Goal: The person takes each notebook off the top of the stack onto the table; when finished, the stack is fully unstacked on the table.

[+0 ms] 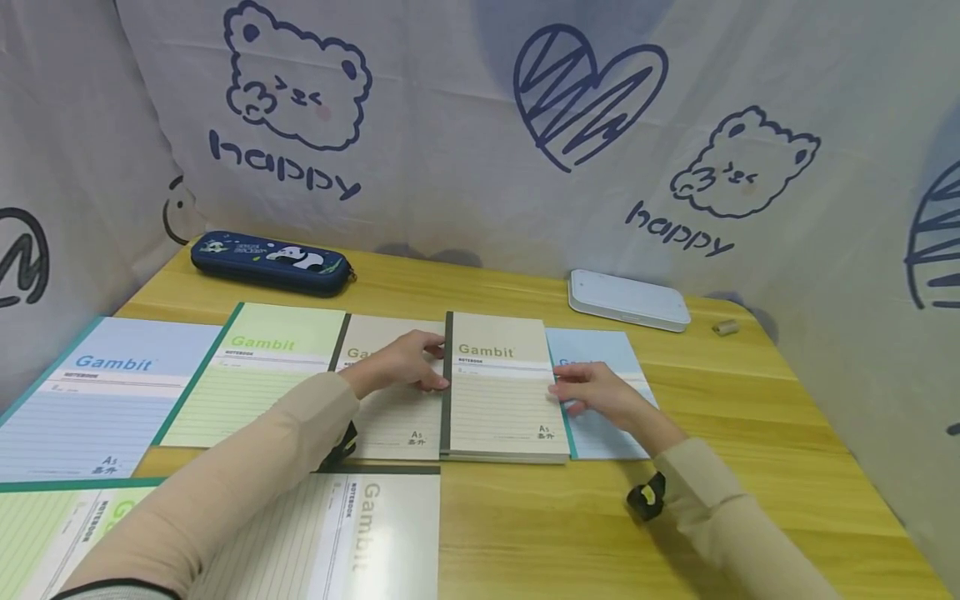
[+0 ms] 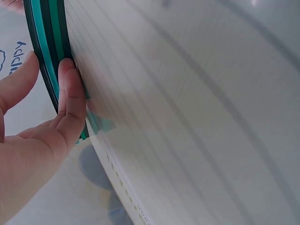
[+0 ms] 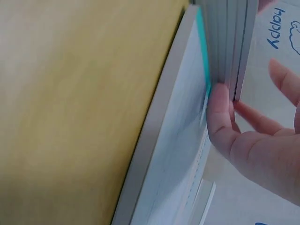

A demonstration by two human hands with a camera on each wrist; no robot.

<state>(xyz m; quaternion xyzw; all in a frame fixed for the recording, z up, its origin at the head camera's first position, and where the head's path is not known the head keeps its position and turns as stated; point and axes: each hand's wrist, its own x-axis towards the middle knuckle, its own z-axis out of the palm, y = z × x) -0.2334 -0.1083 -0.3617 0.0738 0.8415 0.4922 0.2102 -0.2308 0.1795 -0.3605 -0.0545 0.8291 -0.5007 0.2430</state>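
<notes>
Fingers of the left grip (image 1: 405, 363) press against the bound spine side of the notebook stack (image 1: 501, 404), while the right grip (image 1: 604, 398) touches its page edges; neither is clenched, and the bundle is braced between them, fingers extended. The stack stands at the centre of the frame, beige cover up, with teal and dark spines layered beneath in the left wrist view. Whether it bears on the desk (image 1: 750, 433) or is slightly raised, I cannot tell. Uneven pressure from the two sides could shear the layers apart, since the covers look smooth and only the edges are touched; too little squeeze could let the lowest books slip. The edges sit tight: its spine meets the beige notebook (image 1: 390, 429) on the left, and its right side borders the blue notebook (image 1: 603, 440), so a sideways push might catch or shift a neighbour. Farther left lies a green notebook (image 1: 240, 400); another beige one (image 1: 315, 533) at the lower centre limits movement toward the bottom left. A pencil case (image 1: 270, 265) at the upper left and a white case (image 1: 628, 300) at the upper right border the back, while wood surface at the lower right offers the most room.
</notes>
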